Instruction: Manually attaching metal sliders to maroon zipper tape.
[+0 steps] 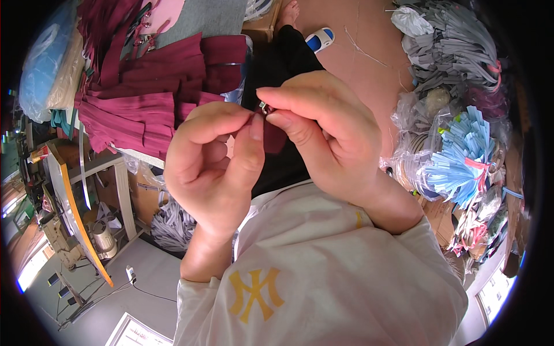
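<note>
In front of my chest, both hands come together with their fingertips almost touching. My right hand (332, 130) pinches a small shiny metal clasp (264, 108) between thumb and forefinger. Its exact kind is too small to read. Close against it, my left hand (216, 153) has thumb and forefinger pressed together, and what they grip is hidden. Dark red fabric (275, 137) shows below and between the hands. To the left, a pile of maroon fabric strips (141, 109) lies spread in overlapping layers.
More small metal clasps (145, 39) lie on a grey surface (212, 20) beyond the maroon pile. Bundles of grey strips (456, 52) and light blue strips (464, 158) are heaped at right. A slipper (320, 40) lies on the floor. An orange-edged board (78, 213) stands at left.
</note>
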`<action>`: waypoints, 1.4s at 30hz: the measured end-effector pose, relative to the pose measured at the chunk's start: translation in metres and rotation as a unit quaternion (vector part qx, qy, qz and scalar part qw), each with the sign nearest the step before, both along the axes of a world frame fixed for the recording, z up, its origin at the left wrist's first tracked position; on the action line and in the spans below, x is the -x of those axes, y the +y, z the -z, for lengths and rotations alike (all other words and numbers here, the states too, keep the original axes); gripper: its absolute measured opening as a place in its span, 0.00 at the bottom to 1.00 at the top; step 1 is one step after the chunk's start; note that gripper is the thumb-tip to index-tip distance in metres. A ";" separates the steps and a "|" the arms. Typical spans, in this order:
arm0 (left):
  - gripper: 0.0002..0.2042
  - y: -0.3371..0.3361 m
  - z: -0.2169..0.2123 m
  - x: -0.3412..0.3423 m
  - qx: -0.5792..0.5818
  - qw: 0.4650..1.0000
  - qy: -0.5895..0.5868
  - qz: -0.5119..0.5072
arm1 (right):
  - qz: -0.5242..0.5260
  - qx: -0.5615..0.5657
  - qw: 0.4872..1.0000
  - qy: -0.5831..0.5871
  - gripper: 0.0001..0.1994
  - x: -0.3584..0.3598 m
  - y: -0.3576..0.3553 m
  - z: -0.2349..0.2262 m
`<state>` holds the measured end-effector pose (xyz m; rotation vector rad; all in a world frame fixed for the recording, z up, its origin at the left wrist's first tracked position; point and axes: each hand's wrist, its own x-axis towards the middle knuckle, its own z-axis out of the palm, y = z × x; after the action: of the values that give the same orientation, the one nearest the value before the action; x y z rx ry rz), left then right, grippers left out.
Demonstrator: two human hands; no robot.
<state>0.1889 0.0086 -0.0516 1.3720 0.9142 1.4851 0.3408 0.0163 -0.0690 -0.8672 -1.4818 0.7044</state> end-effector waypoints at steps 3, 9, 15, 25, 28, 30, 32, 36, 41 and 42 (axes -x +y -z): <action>0.11 0.000 0.004 0.001 -0.038 0.999 0.025 -0.016 | 0.000 0.006 1.000 0.000 0.11 0.000 -0.001 -0.001; 0.12 0.000 -0.003 0.007 -0.056 0.993 0.102 0.016 | -0.004 -0.033 0.999 -0.029 0.12 -0.003 0.000 0.004; 0.11 0.000 -0.007 0.005 -0.011 0.998 0.059 0.023 | 0.000 -0.059 0.998 -0.027 0.12 0.001 0.001 0.006; 0.10 -0.001 -0.002 0.001 0.037 0.997 -0.056 0.024 | -0.013 -0.028 1.000 0.003 0.09 0.000 0.004 0.004; 0.10 -0.003 -0.007 0.003 0.079 0.993 -0.085 0.026 | -0.032 -0.005 0.999 0.013 0.09 0.001 0.000 0.001; 0.09 -0.002 -0.009 0.003 0.108 0.987 -0.111 0.035 | -0.049 0.106 0.980 0.162 0.09 0.008 -0.006 -0.002; 0.09 -0.001 -0.009 0.002 0.105 0.987 -0.113 0.040 | -0.028 0.075 0.987 0.141 0.08 0.010 -0.003 0.003; 0.08 0.000 -0.009 0.004 0.111 0.984 -0.128 0.057 | -0.011 0.013 0.996 0.086 0.07 0.008 0.002 0.004; 0.09 0.001 -0.009 0.005 0.146 0.975 -0.148 0.074 | -0.026 0.040 0.994 0.094 0.06 0.007 -0.001 0.005; 0.09 0.002 -0.009 0.005 0.147 0.975 -0.148 0.074 | -0.044 0.031 0.996 0.070 0.06 0.005 -0.002 0.006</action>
<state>0.1839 0.0103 -0.0426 0.9531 0.7854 1.3346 0.3358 0.0146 -0.0747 -0.7852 -1.3847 0.8634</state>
